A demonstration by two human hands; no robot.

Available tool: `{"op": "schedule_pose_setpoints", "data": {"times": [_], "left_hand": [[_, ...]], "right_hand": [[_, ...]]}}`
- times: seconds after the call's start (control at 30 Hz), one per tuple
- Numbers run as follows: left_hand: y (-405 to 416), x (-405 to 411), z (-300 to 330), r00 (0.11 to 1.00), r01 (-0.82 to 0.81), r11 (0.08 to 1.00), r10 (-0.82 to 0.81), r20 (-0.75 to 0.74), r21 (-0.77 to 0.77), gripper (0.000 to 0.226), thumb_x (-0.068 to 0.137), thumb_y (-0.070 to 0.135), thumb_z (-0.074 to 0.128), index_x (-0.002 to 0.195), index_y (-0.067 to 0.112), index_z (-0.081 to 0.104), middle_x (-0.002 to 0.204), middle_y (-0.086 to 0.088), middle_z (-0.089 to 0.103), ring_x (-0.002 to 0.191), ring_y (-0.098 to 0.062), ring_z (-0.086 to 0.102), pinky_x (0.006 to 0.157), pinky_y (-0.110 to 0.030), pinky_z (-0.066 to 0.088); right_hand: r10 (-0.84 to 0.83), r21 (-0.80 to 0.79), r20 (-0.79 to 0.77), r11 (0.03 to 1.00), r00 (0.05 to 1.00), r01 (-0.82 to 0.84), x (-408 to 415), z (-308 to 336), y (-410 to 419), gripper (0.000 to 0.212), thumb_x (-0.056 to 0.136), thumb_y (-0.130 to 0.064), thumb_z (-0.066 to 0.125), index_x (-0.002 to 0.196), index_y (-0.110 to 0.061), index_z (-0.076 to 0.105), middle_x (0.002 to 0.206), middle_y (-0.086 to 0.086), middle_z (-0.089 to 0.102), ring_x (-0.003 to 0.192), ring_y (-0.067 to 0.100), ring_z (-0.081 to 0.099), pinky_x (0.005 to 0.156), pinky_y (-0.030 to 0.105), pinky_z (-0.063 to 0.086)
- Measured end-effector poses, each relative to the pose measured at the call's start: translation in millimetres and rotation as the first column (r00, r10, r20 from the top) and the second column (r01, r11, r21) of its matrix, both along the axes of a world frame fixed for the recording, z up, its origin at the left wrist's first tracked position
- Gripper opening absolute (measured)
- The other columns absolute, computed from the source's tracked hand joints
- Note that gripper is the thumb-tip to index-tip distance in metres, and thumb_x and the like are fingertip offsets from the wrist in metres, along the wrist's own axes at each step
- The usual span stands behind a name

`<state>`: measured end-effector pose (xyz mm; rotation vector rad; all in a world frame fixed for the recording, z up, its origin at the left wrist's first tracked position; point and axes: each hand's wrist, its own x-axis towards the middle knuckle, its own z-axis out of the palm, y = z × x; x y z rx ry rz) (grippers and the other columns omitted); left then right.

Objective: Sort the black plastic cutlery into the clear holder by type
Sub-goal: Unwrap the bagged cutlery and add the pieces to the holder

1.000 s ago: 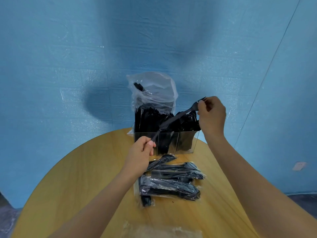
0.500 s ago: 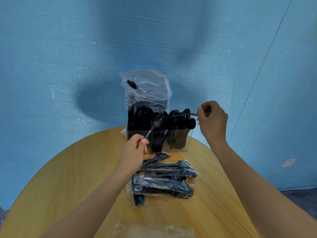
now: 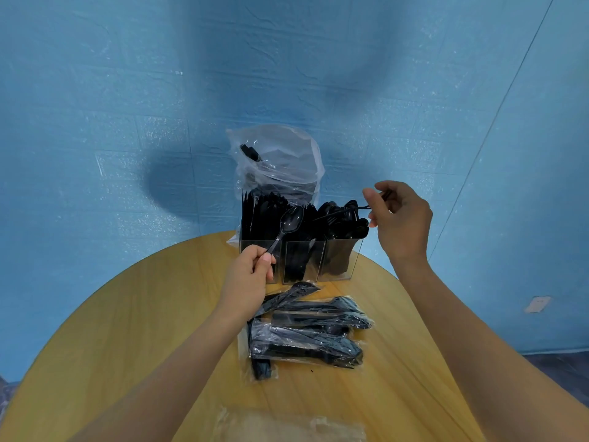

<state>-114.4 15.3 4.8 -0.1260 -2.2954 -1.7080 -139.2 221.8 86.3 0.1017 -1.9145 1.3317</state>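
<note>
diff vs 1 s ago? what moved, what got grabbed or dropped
The two hands have split their pieces: a second ago both pinched one crossed bundle. The left hand now holds a spoon upright by its handle in front of the holder. The right hand has carried a fork lower, over the holder's right side. Nothing let go. Holder, wrapped packs and bag unchanged.
</note>
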Motion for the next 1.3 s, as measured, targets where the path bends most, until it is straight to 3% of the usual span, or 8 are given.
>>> {"op": "schedule_pose_setpoints", "data": {"times": [0.13,0.23,0.4,0.57,0.77,1.03,1.17,1.3], "left_hand": [[-1.1,-0.9,0.6,1.0,0.001,1.0,-0.001,-0.003,0.004,0.021,0.1,0.019,0.039,0.086,0.018,0.054,0.065,0.004,0.05,0.045,-0.002,0.036,0.045,-0.014,0.032],[-1.2,-2.4,0.0,1.0,-0.006,1.0,0.006,-0.007,-0.005,0.021,0.1,0.018,0.039,0.085,0.019,0.054,0.065,0.004,0.051,0.047,-0.004,0.036,0.044,-0.013,0.032],[0.4,-2.6,-1.5,1.0,-0.003,1.0,0.003,-0.008,-0.01,0.022,0.1,0.017,0.04,0.083,0.019,0.054,0.065,0.004,0.051,0.048,-0.006,0.036,0.044,-0.014,0.033],[-5.0,-3.3,-1.3,1.0,0.001,1.0,-0.001,0.016,-0.004,0.02,0.1,0.019,0.04,0.088,0.017,0.055,0.066,0.003,0.052,0.047,-0.005,0.037,0.047,-0.017,0.032],[-7.1,-2.8,-1.1,1.0,0.009,1.0,-0.01,0.019,0.008,0.021,0.1,0.019,0.04,0.086,0.018,0.054,0.065,0.003,0.051,0.049,-0.007,0.038,0.049,-0.02,0.033],[-2.5,-3.0,1.1,1.0,0.002,1.0,-0.002,-0.005,-0.005,0.021,0.1,0.018,0.04,0.084,0.02,0.054,0.064,0.004,0.052,0.046,-0.002,0.036,0.045,-0.013,0.032],[1.2,-1.0,1.3,1.0,0.013,1.0,-0.014,-0.018,-0.012,0.022,0.1,0.017,0.041,0.083,0.02,0.055,0.064,0.005,0.051,0.045,-0.001,0.037,0.045,-0.011,0.031],[5.3,2.0,4.7,0.999,0.047,0.999,-0.047,-0.023,-0.011,0.023,0.1,0.017,0.041,0.083,0.02,0.055,0.062,0.006,0.051,0.052,-0.004,0.041,0.052,-0.014,0.036]], "right_hand": [[-0.009,-0.114,-0.096,0.993,0.995,-0.002,1.8,13.9,0.9,0.018,0.086,-0.024,0.07,0.094,-0.01,0.064,0.063,-0.003,0.055,0.046,0.007,0.051,0.054,0.027,0.046],[0.004,-0.042,-0.056,0.999,0.998,-0.006,-0.9,10.8,-0.9,0.018,0.084,-0.026,0.07,0.094,-0.012,0.064,0.064,0.0,0.056,0.053,0.014,0.052,0.058,0.03,0.047],[0.039,-0.026,0.058,0.999,0.998,-0.037,-14.9,-4.7,-23.8,0.027,0.087,-0.024,0.067,0.105,-0.005,0.062,0.069,0.0,0.057,0.051,0.0,0.056,0.051,0.008,0.043],[0.112,0.092,0.192,0.987,0.975,-0.132,-23.6,-18.1,-46.8,0.035,0.098,-0.019,0.047,0.132,-0.012,0.047,0.092,-0.001,0.062,0.066,-0.006,0.061,0.069,0.004,0.044],[0.071,-0.016,0.09,0.997,0.993,-0.07,-26.2,-8.3,-47.3,0.021,0.09,-0.02,0.063,0.102,-0.015,0.046,0.077,-0.002,0.055,0.053,0.004,0.056,0.052,0.013,0.048],[0.037,0.217,0.21,0.973,0.977,-0.084,-33.3,-31.4,-56.4,0.015,0.088,-0.02,0.066,0.096,-0.014,0.054,0.081,-0.003,0.054,0.07,0.018,0.056,0.068,0.026,0.044],[0.005,0.451,0.227,0.886,0.974,-0.11,-36.7,-45.3,-63.1,0.024,0.089,-0.016,0.063,0.11,-0.007,0.067,0.103,-0.001,0.042,0.092,0.012,0.045,0.073,0.013,0.027],[0.128,0.432,0.176,0.881,0.976,-0.193,-27.5,-39.7,-52.2,0.04,0.09,-0.002,0.057,0.128,-0.015,0.058,0.114,-0.003,0.046,0.096,0.008,0.049,0.082,0.012,0.033]]}}
